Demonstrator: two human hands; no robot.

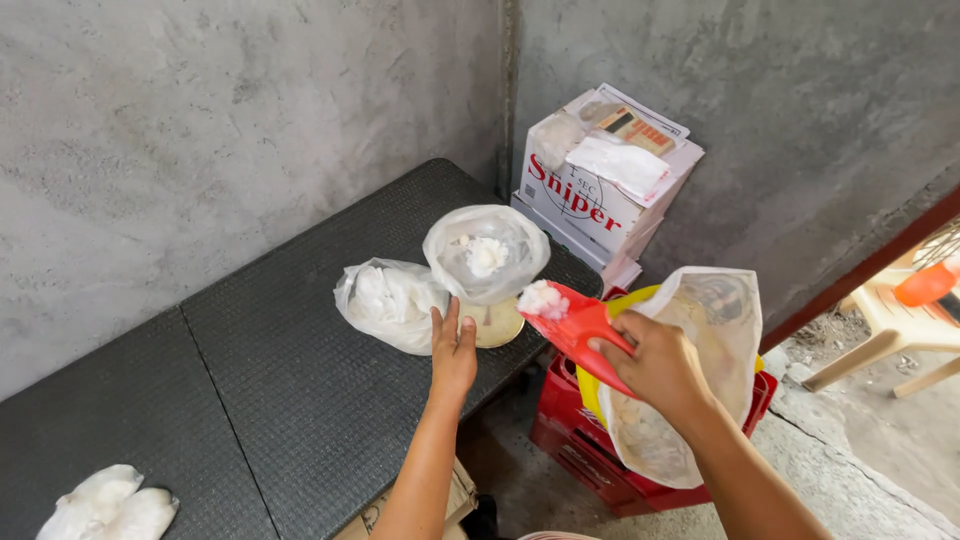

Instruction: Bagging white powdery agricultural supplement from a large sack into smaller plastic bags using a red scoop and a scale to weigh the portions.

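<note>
— what's the right hand (655, 365) got?

— a red scoop (578, 325), fingers wrapped tight around its handle. there's a lump of white stuff (542, 298) sitting at the tip, held just beside the mouth of an open clear bag (486, 252).

— and that bag, where's it standing?

— on a round cream dish (497, 325) at the right edge of the dark table (260, 370), near its far corner. some of the white stuff is already inside it.

— the left hand (453, 355)?

— flat and open, fingers spread a little, gripping nothing. the fingertips touch the dish at the foot of the bag.

— anything else around?

— a second bag (388, 303), filled and closed, lies just left of the open one, touching it. two more small white packs (108, 505) lie at the near left corner. below the scoop there's a big sack (700, 370) lining a yellow tub (632, 300) on a red crate (590, 455), and a white carton (600, 190) against the wall.
</note>
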